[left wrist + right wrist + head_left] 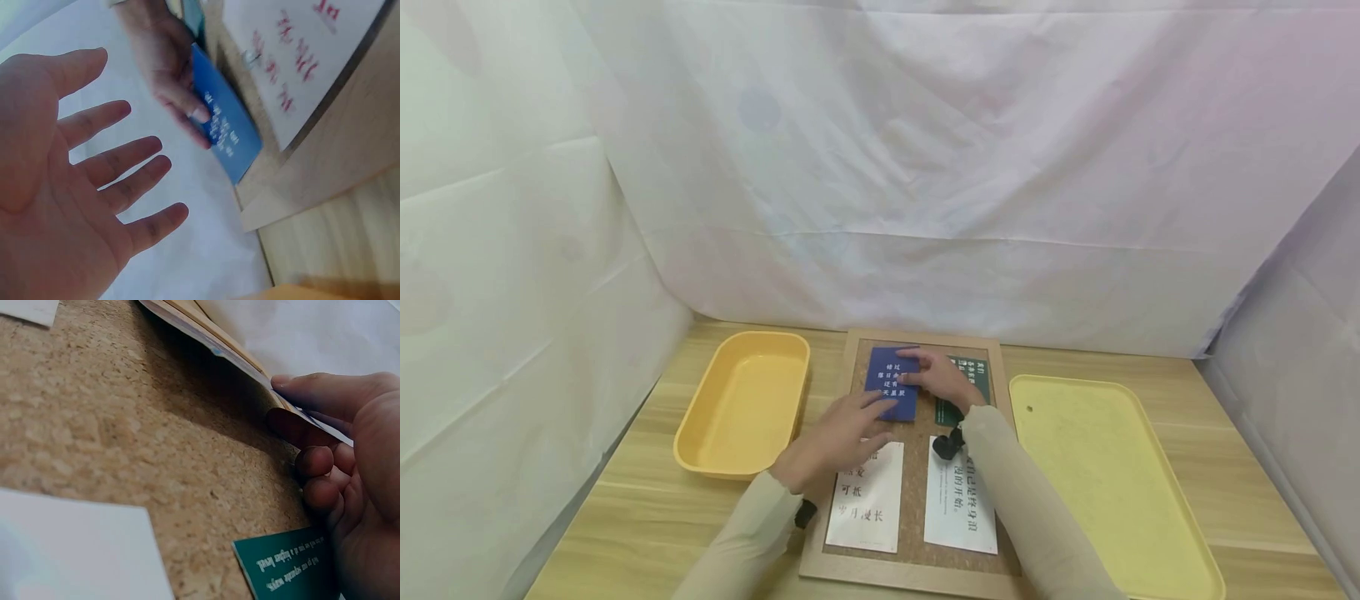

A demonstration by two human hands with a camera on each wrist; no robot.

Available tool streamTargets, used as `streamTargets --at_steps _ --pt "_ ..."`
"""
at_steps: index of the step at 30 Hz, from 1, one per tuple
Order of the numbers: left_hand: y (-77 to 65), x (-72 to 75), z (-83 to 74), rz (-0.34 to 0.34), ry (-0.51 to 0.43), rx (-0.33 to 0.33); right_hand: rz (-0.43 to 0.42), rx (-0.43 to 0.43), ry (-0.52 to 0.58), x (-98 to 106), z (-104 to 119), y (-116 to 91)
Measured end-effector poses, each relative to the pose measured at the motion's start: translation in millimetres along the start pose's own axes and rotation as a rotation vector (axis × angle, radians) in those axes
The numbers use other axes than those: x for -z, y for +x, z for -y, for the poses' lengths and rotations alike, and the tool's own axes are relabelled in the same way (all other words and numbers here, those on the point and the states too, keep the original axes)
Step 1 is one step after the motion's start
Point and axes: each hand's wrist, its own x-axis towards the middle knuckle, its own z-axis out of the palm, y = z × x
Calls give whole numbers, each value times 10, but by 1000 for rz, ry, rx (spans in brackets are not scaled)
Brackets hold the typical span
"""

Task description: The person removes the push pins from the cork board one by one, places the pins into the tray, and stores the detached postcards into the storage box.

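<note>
In the right wrist view we see a shadowed gap under the blue card (889,367), hidden from the head view. Right hand (938,377) pinches it over the far left of the board (914,500); left hand (844,429) is empty, fingers spread. Right sleeve (1030,500) partly covers a white card (943,525).

A person's long left sleeve (741,529) and right sleeve (1033,496) are plain pale beige fabric, reaching close to the wrists. A small, dark left wrist attachment (805,513) and a lumpy black right wrist attachment (948,445) show there. The left hand (841,433) and right hand (942,379) are bare.
</note>
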Motion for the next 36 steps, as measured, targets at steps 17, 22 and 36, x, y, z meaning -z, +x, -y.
streamTargets --at_steps 17,22,36 --pt "-307 460 175 -168 -78 93 -67 -19 -90 28 -19 -18" --pt "-383 517 260 -224 -91 62 -65 -19 -89 28 -17 -22" --pt "-634 648 516 -302 -109 68 -57 -1 -73 26 -27 -13"
